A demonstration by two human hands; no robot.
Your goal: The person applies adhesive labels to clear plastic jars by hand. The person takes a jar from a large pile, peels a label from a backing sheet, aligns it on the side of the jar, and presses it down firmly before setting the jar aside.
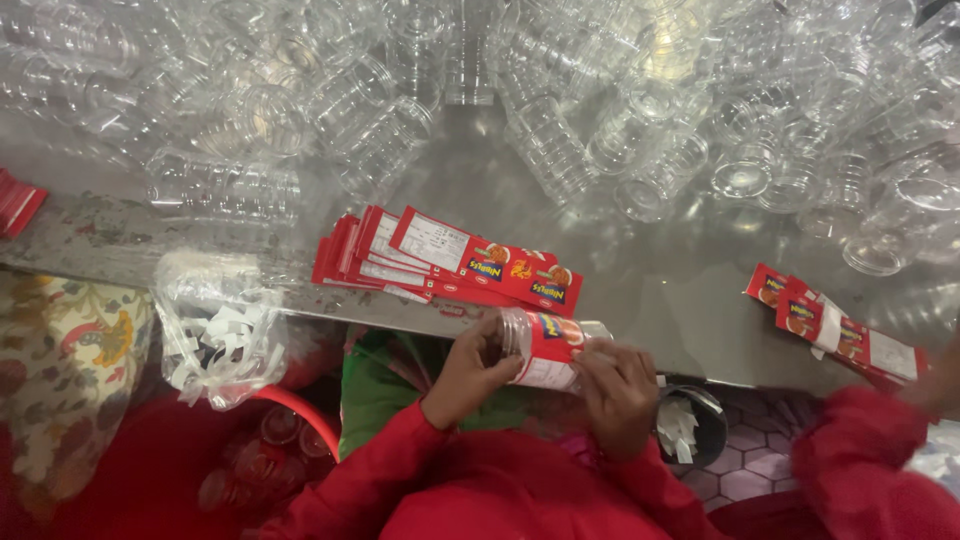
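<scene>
Both hands hold a clear plastic jar on its side at the near edge of the steel table. The left hand curls its fingers around the open mouth, while the right hand presses its fingers together on the jar's red label. A fanned stack of red labels lies just beyond, before heaped empty jars.

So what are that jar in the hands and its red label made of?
The jar looks like clear, glossy plastic: see-through, with ribbed walls like the pile behind. Its label seems to be thin printed paper or film, slightly shiny, curving smoothly round the jar; which of the two is unclear.
</scene>
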